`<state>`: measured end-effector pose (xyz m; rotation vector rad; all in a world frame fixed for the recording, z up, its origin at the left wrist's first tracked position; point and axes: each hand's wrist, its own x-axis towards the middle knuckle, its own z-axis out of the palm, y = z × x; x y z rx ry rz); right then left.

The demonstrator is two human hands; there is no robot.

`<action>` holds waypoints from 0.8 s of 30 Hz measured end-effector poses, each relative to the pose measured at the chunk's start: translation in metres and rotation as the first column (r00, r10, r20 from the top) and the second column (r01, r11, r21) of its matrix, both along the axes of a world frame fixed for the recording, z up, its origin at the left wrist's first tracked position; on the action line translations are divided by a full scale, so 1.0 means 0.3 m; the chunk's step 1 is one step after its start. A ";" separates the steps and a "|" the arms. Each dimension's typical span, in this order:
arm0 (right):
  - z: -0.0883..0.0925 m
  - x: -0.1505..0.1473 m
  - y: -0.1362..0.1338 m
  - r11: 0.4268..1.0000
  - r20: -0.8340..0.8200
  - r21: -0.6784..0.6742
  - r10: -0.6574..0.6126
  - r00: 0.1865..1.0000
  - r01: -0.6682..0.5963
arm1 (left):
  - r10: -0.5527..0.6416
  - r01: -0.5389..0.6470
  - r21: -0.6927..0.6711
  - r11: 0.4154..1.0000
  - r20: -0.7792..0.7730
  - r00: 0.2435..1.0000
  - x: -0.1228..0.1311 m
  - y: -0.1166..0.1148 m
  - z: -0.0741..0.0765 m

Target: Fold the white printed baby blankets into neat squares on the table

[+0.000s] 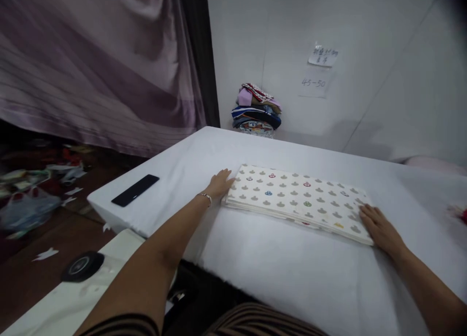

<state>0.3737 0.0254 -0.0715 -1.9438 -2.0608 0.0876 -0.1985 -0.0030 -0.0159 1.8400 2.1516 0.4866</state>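
Note:
A folded white cloth [292,199] lies flat on the white-covered table [255,258], several layers thick along its near edge. Grey motifs and a few red, blue, green and yellow ones are printed on it. At the cloth's left end rests my left hand [220,181], palm down with fingers stretched toward the edge; a bracelet circles that wrist. My right hand [381,229] lies at the opposite end, its extended fingertips touching the cloth's right edge. Neither hand grasps anything.
On the table's left side lies a black phone [135,190]. Folded fabrics [257,109] are stacked beyond the far edge, near a wall with paper notes [314,83]. A purple curtain [109,73] hangs at left. Plastic bags [29,207] and scraps litter the floor.

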 end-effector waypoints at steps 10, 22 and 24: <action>0.059 -0.305 -0.131 0.890 -0.104 0.210 0.433 0.896 -0.406 | 0.149 -0.203 0.230 0.952 0.232 0.961 0.034 -0.305 -0.023; 0.144 -1.116 -0.184 0.582 -0.094 0.235 0.811 0.577 -0.779 | 0.263 -0.277 0.111 0.954 0.127 0.956 0.110 -0.319 -0.025; 0.150 -1.211 -0.177 0.612 -0.089 0.182 0.790 0.607 -0.770 | 0.265 -0.279 0.118 0.953 0.120 0.957 0.114 -0.322 -0.029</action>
